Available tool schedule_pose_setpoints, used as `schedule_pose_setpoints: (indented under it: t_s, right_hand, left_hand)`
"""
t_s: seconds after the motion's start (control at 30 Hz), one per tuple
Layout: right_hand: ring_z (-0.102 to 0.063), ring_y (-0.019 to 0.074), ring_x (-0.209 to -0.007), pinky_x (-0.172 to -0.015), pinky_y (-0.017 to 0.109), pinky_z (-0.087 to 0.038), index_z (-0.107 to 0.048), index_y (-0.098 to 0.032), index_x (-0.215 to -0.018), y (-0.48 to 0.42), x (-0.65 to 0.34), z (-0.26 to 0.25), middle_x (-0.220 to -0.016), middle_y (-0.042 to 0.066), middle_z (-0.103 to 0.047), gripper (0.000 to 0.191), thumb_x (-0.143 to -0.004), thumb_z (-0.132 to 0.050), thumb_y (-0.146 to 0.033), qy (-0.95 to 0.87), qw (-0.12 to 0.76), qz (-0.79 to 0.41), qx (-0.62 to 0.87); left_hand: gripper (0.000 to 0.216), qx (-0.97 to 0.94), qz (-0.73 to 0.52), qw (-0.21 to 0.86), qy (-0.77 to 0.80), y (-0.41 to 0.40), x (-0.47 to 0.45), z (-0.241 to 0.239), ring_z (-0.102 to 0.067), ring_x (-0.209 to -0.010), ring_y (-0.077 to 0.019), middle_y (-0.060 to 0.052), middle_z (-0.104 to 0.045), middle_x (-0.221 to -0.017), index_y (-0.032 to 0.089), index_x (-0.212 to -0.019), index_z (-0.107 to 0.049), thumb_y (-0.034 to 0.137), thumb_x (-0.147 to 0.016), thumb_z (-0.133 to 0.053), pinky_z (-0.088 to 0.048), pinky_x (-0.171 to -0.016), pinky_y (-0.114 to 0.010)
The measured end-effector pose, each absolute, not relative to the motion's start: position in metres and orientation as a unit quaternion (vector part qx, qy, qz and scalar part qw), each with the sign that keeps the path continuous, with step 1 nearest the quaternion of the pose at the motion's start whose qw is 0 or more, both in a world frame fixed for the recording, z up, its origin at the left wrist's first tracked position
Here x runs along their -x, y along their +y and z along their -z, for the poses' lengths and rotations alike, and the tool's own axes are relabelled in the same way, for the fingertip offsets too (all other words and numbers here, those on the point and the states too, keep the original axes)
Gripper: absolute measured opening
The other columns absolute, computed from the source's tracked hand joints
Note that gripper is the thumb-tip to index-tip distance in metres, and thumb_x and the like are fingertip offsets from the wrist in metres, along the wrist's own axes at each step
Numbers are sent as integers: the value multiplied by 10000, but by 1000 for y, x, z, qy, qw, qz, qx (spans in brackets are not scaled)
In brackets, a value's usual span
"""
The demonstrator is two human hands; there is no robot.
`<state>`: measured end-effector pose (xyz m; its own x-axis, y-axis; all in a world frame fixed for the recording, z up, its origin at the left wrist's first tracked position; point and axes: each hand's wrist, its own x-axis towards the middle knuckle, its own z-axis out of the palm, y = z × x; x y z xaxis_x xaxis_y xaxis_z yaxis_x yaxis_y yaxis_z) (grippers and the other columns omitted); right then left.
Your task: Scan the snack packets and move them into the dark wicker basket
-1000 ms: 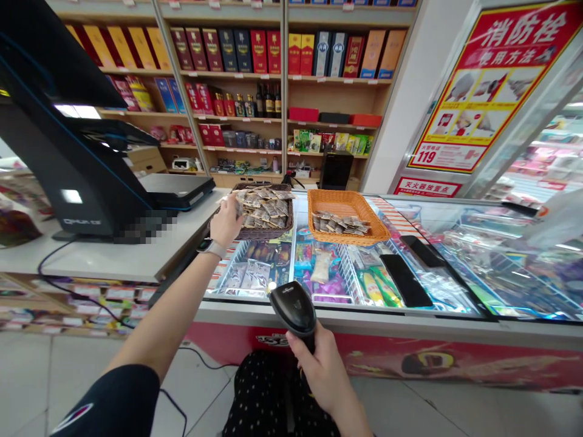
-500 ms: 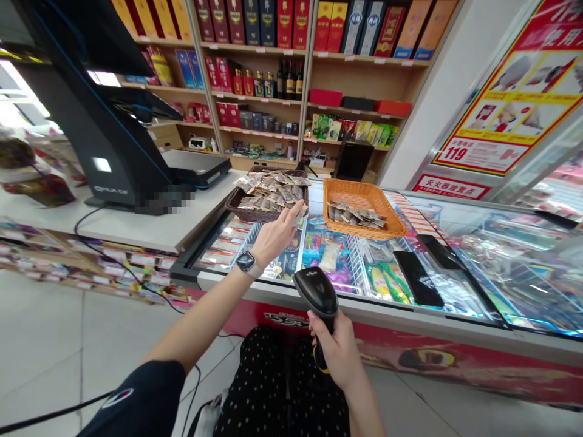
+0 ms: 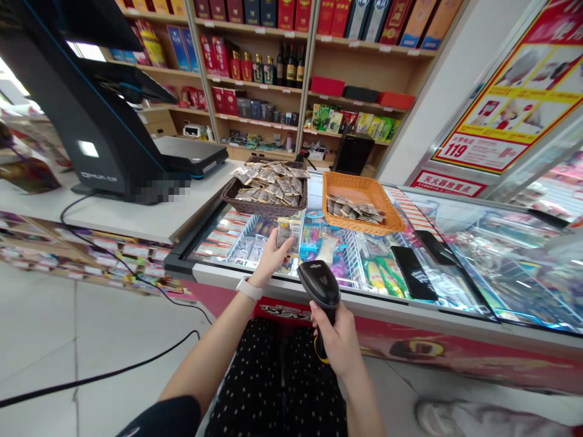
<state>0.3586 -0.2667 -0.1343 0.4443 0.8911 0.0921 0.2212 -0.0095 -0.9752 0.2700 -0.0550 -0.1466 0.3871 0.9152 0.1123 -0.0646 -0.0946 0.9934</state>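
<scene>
My left hand (image 3: 272,258) is closed on a small clear packet (image 3: 284,233) with dark contents, held just above the freezer's glass top. Behind it sits a dark brown wicker basket (image 3: 264,207) heaped with similar packets (image 3: 276,182). In my right hand (image 3: 339,340) is a black barcode scanner (image 3: 320,284), gripped by its handle, with its head tilted up toward the packet. Right of the dark basket stands an orange wicker basket (image 3: 364,184) with a smaller pile of packets (image 3: 355,209) in it.
Two black phones (image 3: 413,273) lie on the chest freezer (image 3: 291,280) at right. A checkout terminal (image 3: 122,133) stands on the white counter (image 3: 191,209) at left. A black cable (image 3: 113,377) crosses the floor. Someone's shoe (image 3: 435,417) shows at lower right.
My left hand has come back from the dark basket toward me and turned over, now with a packet in it. The scanner stays in my right hand. A shoe has appeared at lower right.
</scene>
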Motion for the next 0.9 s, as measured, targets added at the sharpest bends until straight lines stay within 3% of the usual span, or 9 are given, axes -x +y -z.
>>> schedule_pose_setpoints:
  t_s: [0.13, 0.33, 0.6, 0.77, 0.9]
  right_hand:
    - [-756, 314, -985, -646, 299, -591, -720, -141, -1175, -264, -357, 133, -1017, 143, -800, 480, -982, -607, -565, -442, 537, -307, 650]
    - [-755, 324, -998, -691, 324, -600, -733, -160, -1136, -254, -345, 138, -974, 131, -805, 484, -972, -586, -591, -430, 548, -300, 652]
    - [-755, 337, -1029, -802, 373, -589, -721, -171, -1202, -248, -337, 127, -1014, 125, -805, 441, -986, -568, -524, -452, 514, -282, 672]
    - [-755, 335, -1026, -825, 383, -583, -722, -169, -1192, -249, -337, 123, -1030, 127, -805, 442, -987, -562, -527, -449, 518, -288, 669]
    - [-758, 333, -1027, -825, 382, -580, -714, -159, -1197, -250, -337, 121, -1036, 134, -805, 441, -989, -552, -513, -451, 513, -290, 671]
  left_hand:
    - [466, -540, -435, 630, 351, -57, -268, 161, -550, -525, -102, -32, -671, -965, 222, -1232, -576, 507, -884, -696, -464, -420, -219]
    - [504, -503, -438, 647, 369, -56, -267, 166, -610, -624, -122, -71, -680, -1127, 249, -1375, -551, 440, -921, -660, -495, -476, -211]
    - [472, -499, -478, 637, 343, -57, -266, 163, -680, -892, -198, -72, -669, -1145, 268, -1325, -571, 470, -913, -683, -545, -577, -222]
    - [540, -499, -463, 646, 345, -57, -266, 165, -684, -856, -209, -81, -665, -1143, 270, -1359, -537, 531, -908, -677, -543, -568, -254]
    - [548, -510, -478, 633, 333, -56, -267, 165, -682, -980, -252, -84, -663, -1122, 270, -1354, -544, 548, -900, -677, -590, -709, -319]
